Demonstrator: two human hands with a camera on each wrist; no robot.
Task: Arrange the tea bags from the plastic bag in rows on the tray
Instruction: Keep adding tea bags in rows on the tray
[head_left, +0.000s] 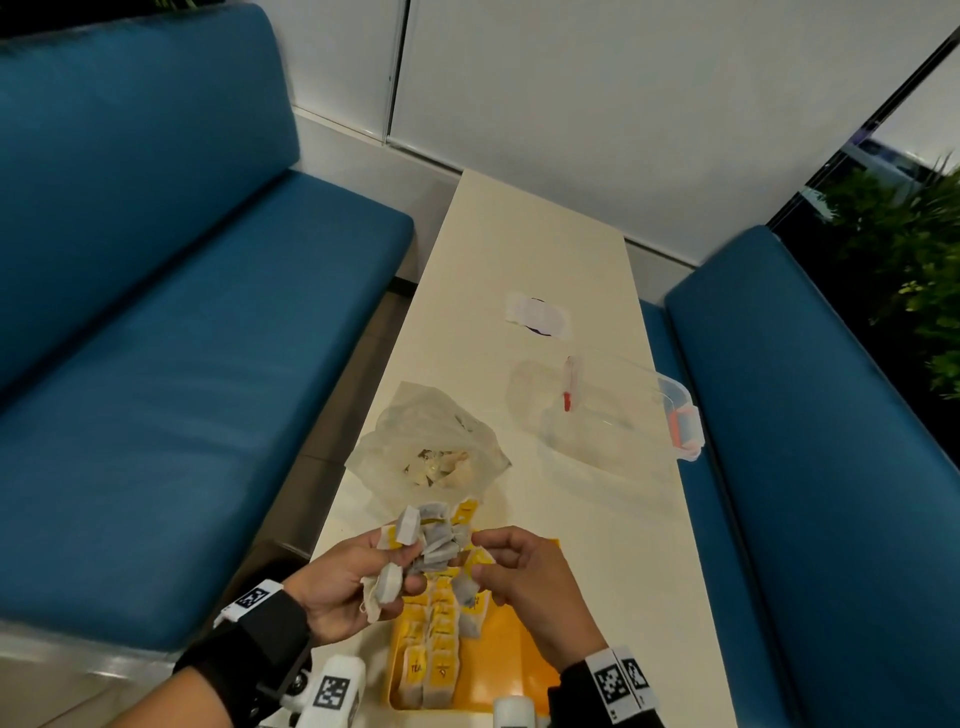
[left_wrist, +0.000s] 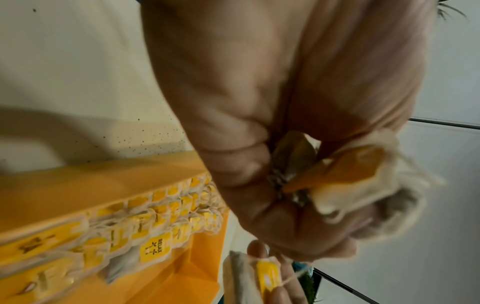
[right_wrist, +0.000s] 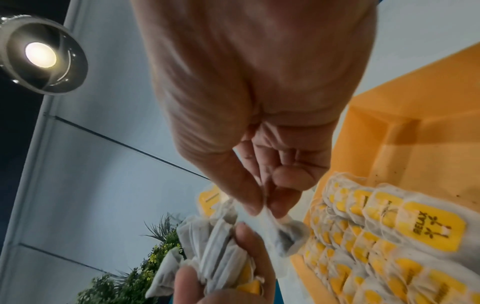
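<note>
My left hand grips a bunch of tea bags with grey pouches and yellow tags, held above the yellow tray. In the left wrist view the left hand curls round the bunch of tea bags. My right hand pinches one tea bag between thumb and forefinger, right beside the bunch. Two rows of tea bags lie in the tray's left part, also seen as rows in the right wrist view. The crumpled plastic bag lies beyond the tray with a few tea bags inside.
A clear plastic container with orange clips stands at the table's right edge. A small white and purple wrapper lies farther back. Blue benches flank the narrow cream table. A green plant stands at the right.
</note>
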